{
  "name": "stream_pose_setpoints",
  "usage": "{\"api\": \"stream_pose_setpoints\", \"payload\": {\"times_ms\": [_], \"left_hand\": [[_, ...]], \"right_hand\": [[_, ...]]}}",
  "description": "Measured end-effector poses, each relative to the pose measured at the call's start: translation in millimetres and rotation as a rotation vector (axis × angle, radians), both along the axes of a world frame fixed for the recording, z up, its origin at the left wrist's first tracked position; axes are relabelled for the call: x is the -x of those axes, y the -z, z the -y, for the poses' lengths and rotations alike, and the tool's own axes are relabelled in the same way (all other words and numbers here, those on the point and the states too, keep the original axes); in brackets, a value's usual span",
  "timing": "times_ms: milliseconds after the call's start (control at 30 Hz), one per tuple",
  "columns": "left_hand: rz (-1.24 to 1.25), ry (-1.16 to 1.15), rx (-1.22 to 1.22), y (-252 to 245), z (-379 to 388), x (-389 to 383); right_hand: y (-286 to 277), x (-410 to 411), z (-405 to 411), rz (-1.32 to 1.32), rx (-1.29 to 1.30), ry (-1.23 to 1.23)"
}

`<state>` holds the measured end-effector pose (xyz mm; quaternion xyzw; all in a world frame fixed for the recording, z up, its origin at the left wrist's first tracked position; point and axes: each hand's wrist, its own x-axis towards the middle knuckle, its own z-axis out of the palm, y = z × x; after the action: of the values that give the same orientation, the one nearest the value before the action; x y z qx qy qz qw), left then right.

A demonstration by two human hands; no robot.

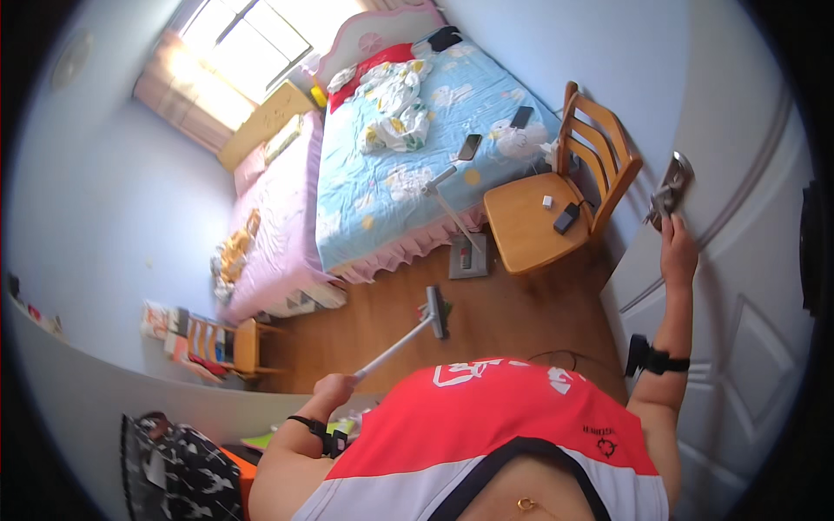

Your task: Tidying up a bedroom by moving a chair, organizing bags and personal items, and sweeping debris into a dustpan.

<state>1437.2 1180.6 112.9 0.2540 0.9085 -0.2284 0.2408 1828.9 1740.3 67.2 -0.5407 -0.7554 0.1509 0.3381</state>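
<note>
My left hand [333, 392] grips the pale handle of a broom [391, 348]. The broom's grey head [436, 312] rests on the wood-look floor, with some small green and reddish bits partly hidden behind it. At the right, my right hand [679, 255] has its fingers on the metal lever handle [666, 195] of a white panelled door [723, 352]. Farther off, at the foot of the blue-covered bed, stands a long-handled grey dustpan [479, 268]. A small dark and red object [465, 258] lies in it.
A wooden chair [521, 225] holds a small white cube-shaped item [547, 202] and a black power adapter [567, 219]. Two phones [469, 147] lie on the blue bed [365, 215]. A pink bed [287, 241] adjoins it. Another wooden chair [246, 345] stands left. A cable [563, 355] crosses the floor.
</note>
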Motion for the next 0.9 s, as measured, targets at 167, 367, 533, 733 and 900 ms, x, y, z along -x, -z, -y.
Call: {"api": "stream_pose_setpoints", "payload": {"times_ms": [167,367,533,733,900], "left_hand": [[-0.035,0.087,-0.070,52,-36,28],[0.061,-0.161,-0.283,79,-37,41],[0.165,-0.166,-0.226,100,-61,72],[0.209,-0.101,-0.155,132,-68,132],[0.144,-0.079,-0.167,153,-40,178]], "right_hand": [[-2,-20,3,0.068,-0.029,0.072],[-1,-17,-1,0.037,0.051,0.108],[-10,-23,-4,0.080,0.239,0.242],[-25,-9,3,0.445,-0.098,0.392],[-54,110,15,-0.047,-0.214,-0.002]]}}
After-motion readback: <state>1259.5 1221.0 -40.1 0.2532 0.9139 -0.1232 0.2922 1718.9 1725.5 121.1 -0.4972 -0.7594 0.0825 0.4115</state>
